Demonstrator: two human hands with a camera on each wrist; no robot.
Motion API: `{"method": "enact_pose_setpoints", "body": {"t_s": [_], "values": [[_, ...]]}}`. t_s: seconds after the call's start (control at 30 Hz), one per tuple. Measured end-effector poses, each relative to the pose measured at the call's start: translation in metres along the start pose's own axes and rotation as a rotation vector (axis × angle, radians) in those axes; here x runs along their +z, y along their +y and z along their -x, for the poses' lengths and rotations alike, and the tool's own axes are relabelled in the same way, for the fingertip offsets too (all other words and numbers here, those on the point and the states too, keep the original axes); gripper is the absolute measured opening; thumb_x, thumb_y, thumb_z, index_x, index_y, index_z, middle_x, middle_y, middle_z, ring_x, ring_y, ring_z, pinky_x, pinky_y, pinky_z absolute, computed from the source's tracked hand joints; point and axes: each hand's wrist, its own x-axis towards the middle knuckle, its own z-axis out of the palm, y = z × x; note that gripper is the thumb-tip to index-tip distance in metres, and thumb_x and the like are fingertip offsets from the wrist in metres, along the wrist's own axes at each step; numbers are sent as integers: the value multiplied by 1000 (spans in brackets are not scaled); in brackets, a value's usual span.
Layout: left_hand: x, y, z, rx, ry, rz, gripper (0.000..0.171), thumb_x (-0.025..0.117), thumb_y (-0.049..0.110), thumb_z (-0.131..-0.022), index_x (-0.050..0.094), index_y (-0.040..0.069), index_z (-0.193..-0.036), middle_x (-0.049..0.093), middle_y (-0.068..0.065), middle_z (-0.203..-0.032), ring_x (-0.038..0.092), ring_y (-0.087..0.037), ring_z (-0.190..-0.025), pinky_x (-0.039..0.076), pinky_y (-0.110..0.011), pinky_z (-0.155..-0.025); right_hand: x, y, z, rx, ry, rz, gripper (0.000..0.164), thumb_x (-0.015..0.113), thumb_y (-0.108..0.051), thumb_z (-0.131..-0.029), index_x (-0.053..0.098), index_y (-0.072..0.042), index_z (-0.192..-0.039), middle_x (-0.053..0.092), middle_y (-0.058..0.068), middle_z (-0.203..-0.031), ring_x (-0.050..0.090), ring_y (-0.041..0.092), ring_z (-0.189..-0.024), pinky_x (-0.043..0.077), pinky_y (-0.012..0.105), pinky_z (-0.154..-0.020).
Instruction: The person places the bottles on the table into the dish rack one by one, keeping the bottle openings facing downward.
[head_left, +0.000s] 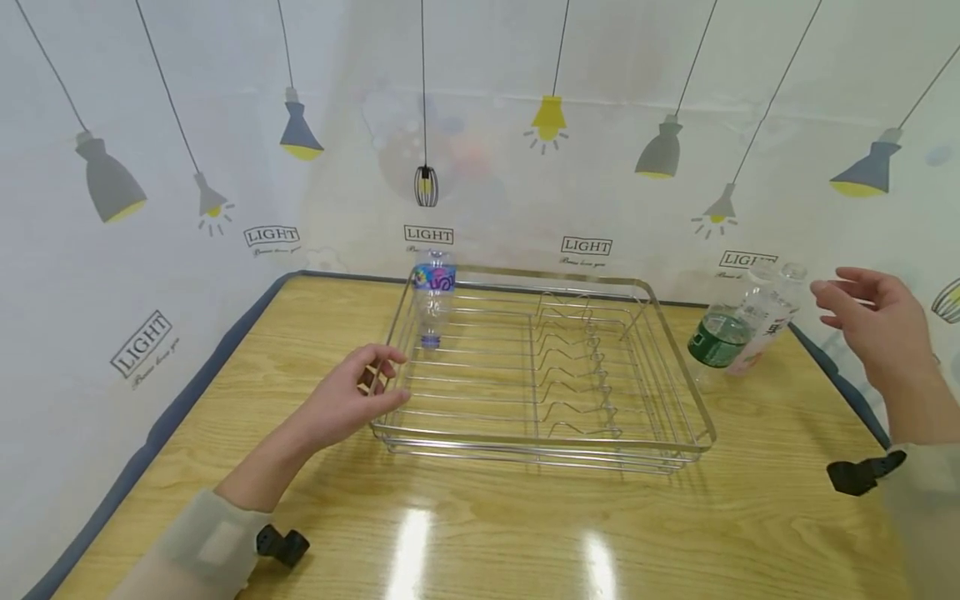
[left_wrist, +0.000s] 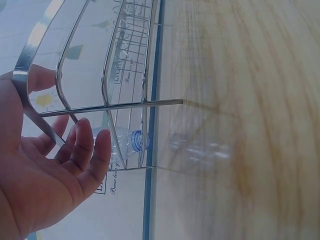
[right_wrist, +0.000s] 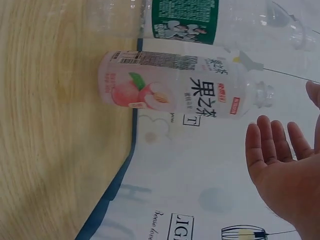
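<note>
Lamp-printed white cloth (head_left: 495, 217) backs a wooden table (head_left: 480, 542) edged in blue. Inside the silver rectangular wire rack (head_left: 525, 438), back left, a clear plastic bottle with blue-purple label (head_left: 435, 279) stands cap-down. Left hand (head_left: 351, 392) curls around the rack's left rim; right hand (head_left: 873, 321), fingers relaxed, hovers near a pink-and-white peach-label bottle (right_wrist: 170, 85), upright beside a green-labelled clear bottle (head_left: 718, 337). Wood spreads before the rack.

Free room fronts the rack (head_left: 540, 439); bottles (head_left: 718, 340) obstruct its right.
</note>
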Motion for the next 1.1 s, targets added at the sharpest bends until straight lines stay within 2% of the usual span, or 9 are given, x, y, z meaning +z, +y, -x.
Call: {"method": "enact_pose_setpoints", "body": {"t_s": [0.1, 0.17, 0.23, 0.3, 0.37, 0.43, 0.5, 0.8, 1.1], "values": [[0, 1, 0, -2, -1, 1, 49, 81, 24, -99, 60, 8, -141, 55, -21, -121, 54, -24, -93, 49, -30, -68, 4, 8, -3, 57, -33, 62, 85, 53, -60, -109, 25, -13, -175, 54, 3, -155, 48, -10, -93, 56, 21, -104], [0, 1, 0, -1, 0, 4, 49, 81, 24, -99, 60, 8, -141, 55, -21, -121, 54, -24, -93, 49, -30, -68, 7, 14, -6, 81, -57, 97, 90, 51, -64, -108, 21, -12, -176, 38, 21, -173, 45, -8, -95, 51, 44, -120], [-1, 0, 1, -3, -2, 3, 50, 80, 24, -99, 60, 8, -141, 55, -21, -121, 54, -24, -93, 49, -30, -68, 10, 19, -9, 94, -83, 115, 93, 51, -65, -108, 18, -12, -177, 23, 28, -179, 46, -3, -99, 43, 64, -122], [0, 0, 0, -3, -3, 4, 50, 81, 25, -99, 60, 8, -142, 55, -21, -121, 54, -24, -93, 49, -30, -68, 12, 25, -11, 94, -116, 113, 95, 52, -66, -107, 15, -13, -177, 20, 29, -179, 53, 14, -112, 43, 65, -119], [-1, 0, 0, -4, -5, 4, 50, 81, 25, -99, 60, 9, -142, 54, -20, -122, 54, -24, -94, 49, -30, -68, 14, 29, -13, 100, -149, 112, 98, 52, -68, -106, 13, -13, -177, 18, 30, -180, 53, 35, -133, 41, 68, -117], [0, 0, 0, -5, -6, 3, 51, 81, 25, -99, 60, 9, -142, 54, -20, -122, 54, -24, -94, 49, -30, -68, 15, 32, -15, 109, -174, 114, 102, 52, -71, -105, 10, -12, -177, 16, 30, -180, 37, 52, -152, 38, 72, -116], [0, 0, 1, -7, -6, 3, 51, 81, 26, -99, 60, 9, -142, 54, -20, -122, 54, -25, -94, 49, -30, -68, 16, 34, -17, 118, -185, 121, 105, 51, -73, -104, 9, -10, -177, 15, 30, -180, 26, 59, -158, 35, 77, -118], [0, 1, 1, -12, -4, 13, 51, 81, 25, -99, 60, 9, -142, 54, -21, -122, 54, -25, -94, 49, -31, -68, 25, 36, -18, 123, -224, 71, 106, 52, -67, -107, 2, -2, -175, 10, 34, -179, 22, 59, -158, 32, 74, -126], [0, 1, 2, -10, -6, 11, 50, 80, 26, -99, 59, 9, -142, 54, -21, -121, 54, -25, -94, 49, -30, -68, 33, 45, -21, 83, -250, 88, 102, 52, -61, -109, 6, 2, -174, 14, 37, -177, 26, 57, -153, 34, 73, -122]]}}
